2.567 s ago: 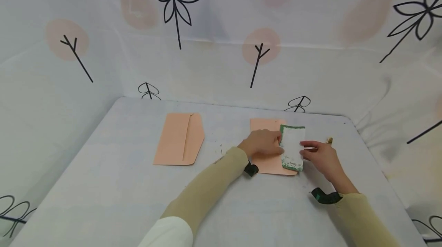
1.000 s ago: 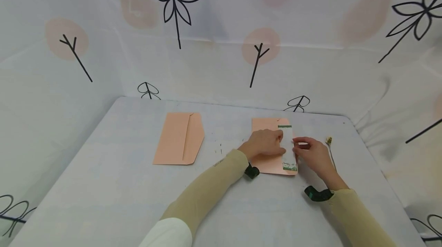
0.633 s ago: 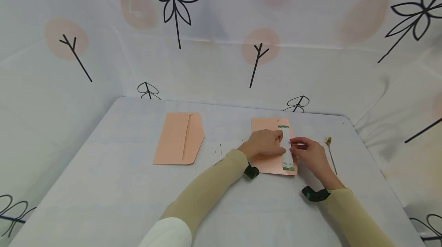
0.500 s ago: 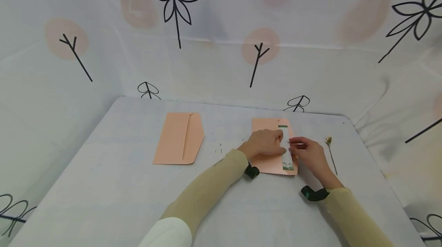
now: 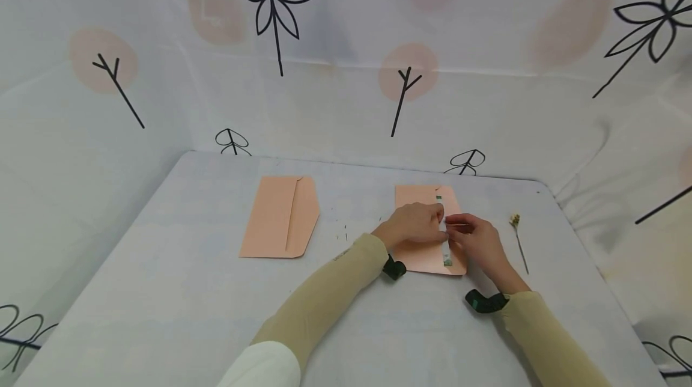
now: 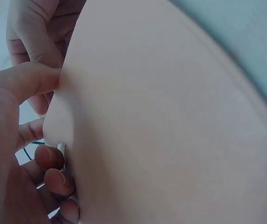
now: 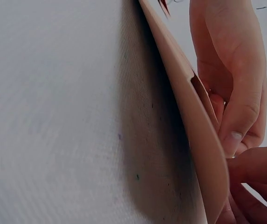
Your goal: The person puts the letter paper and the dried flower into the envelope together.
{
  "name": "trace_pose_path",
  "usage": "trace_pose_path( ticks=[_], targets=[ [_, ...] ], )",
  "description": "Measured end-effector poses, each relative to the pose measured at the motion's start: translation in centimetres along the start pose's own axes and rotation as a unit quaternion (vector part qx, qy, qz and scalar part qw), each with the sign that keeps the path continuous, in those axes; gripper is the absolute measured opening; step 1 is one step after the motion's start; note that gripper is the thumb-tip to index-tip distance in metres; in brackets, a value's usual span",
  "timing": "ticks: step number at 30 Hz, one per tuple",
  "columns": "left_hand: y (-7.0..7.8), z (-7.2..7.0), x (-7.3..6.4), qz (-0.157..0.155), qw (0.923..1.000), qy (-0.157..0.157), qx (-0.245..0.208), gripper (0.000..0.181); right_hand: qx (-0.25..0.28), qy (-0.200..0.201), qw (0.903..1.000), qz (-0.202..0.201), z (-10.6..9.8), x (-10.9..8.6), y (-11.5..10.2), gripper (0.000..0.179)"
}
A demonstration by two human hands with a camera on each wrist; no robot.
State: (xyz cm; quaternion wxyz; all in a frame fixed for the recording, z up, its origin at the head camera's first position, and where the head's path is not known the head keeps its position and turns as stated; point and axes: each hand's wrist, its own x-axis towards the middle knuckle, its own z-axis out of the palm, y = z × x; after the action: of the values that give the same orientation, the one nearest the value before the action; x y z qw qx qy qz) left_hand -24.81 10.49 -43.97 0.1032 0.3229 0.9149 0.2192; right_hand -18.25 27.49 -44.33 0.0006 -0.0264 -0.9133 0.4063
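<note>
My left hand (image 5: pixel 415 223) holds a peach envelope (image 5: pixel 424 262) on the right part of the table, its thumb and fingers pinching the envelope's edge in the left wrist view. A white card (image 5: pixel 446 253) with green printed ends is mostly inside the envelope; a narrow strip of it shows. With thumb and fingertips, my right hand (image 5: pixel 480 243) pinches the card's outer edge, close beside the left fingertips. In the right wrist view the envelope (image 7: pixel 203 126) stands tilted off the table, and the card is mostly hidden.
Another peach envelope (image 5: pixel 276 219) lies to the left with its flap outward. A dried flower (image 5: pixel 518 240) on a thin stem lies right of my right hand. Small dark specks (image 5: pixel 346 234) dot the white table (image 5: pixel 162 315). A patterned cloth stands behind.
The right hand has moved left, sliding the card into the envelope until only a thin strip shows. The left hand stays put. The flower's stem has come into view.
</note>
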Motion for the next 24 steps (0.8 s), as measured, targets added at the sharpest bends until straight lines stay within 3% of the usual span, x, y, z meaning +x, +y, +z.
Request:
trace_pose_path(
  ticks=[9,18,24],
  targets=[
    [0.03,-0.15,-0.15,0.015,0.9999,0.004,-0.001,0.032,0.031,-0.006,0.9987,-0.039,0.3,0.0,0.21,0.023],
    [-0.13,-0.3,-0.31,0.032,0.9994,0.001,-0.013,0.03,0.049,-0.035,0.9975,-0.036,0.31,0.13,0.36,0.021],
    [-0.17,-0.45,-0.46,0.026,0.9992,-0.013,-0.026,0.03,0.058,-0.048,0.9966,-0.033,0.2,0.11,0.47,0.022]
  ],
)
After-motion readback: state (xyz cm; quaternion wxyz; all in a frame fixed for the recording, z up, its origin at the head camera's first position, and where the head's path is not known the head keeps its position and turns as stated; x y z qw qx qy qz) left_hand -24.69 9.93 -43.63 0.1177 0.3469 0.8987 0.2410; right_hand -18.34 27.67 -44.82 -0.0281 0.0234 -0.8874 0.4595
